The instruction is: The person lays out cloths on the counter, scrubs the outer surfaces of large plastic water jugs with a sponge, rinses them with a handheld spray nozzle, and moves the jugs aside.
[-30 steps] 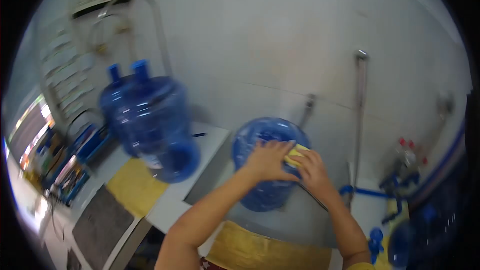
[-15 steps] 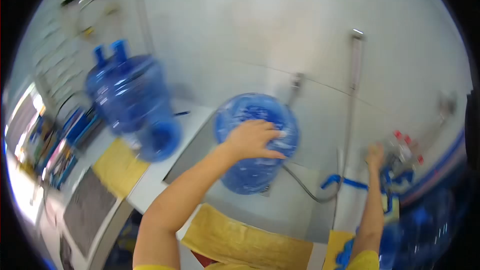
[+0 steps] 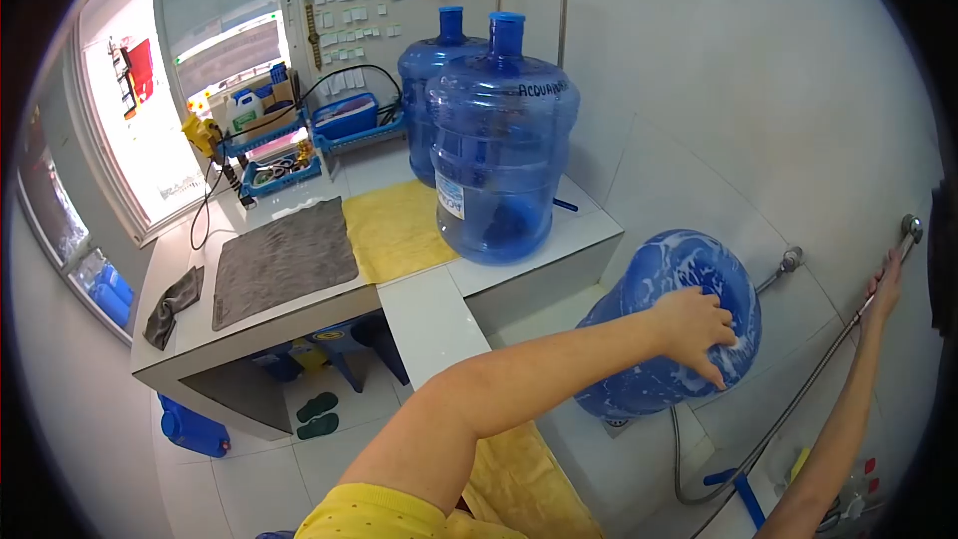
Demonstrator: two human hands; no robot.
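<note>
A blue water jug (image 3: 639, 339) lies tilted in the basin, its round base toward me and covered in soap suds. My left hand (image 3: 696, 332) rests on that base with its fingers spread. At the right wall, my right hand (image 3: 885, 291) is closed round the handle of a metal hand shower (image 3: 906, 245), which sits at its wall bracket. From the handle a grey hose (image 3: 813, 379) hangs down into the basin. A wall valve (image 3: 790, 260) is just behind the jug.
Two upright blue jugs, the nearer one (image 3: 504, 140) lettered, stand on the tiled counter (image 3: 429, 314). Yellow (image 3: 399, 230) and grey (image 3: 284, 260) cloths lie beside them. Blue baskets (image 3: 284, 172) are at the back. A blue tool (image 3: 738, 489) and red-capped bottles (image 3: 866, 487) are low on the right.
My view has turned left, bringing the counter into sight. My right hand has gone up from beside the red-capped bottles to the hand shower. My left hand stays on the soapy jug.
</note>
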